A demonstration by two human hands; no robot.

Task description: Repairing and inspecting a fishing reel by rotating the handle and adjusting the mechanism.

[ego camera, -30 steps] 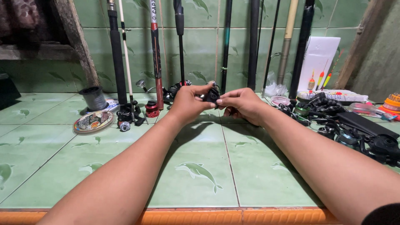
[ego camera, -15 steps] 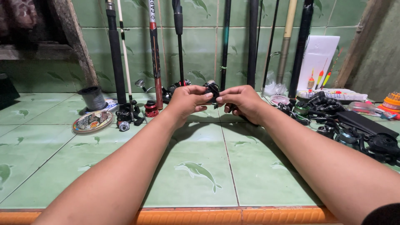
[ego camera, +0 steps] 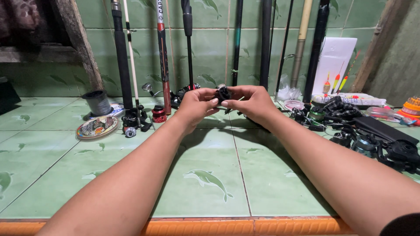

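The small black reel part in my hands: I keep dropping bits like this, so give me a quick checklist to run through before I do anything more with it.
1. Both hands on the part: ok. The left hand and right hand pinch the small black reel part between their fingertips.
2. Part over the green tiled counter, not past its edge: ok.
3. Bare tile under the hands to catch a drop: ok.
4. Clutter kept off: ok. The pile of reels lies apart to the right, the line spool to the left.
5. Rods leaning on the wall clear of the hands: ok, they stand behind.
6. Loose pieces on the part itself: cannot tell, fingers cover it.
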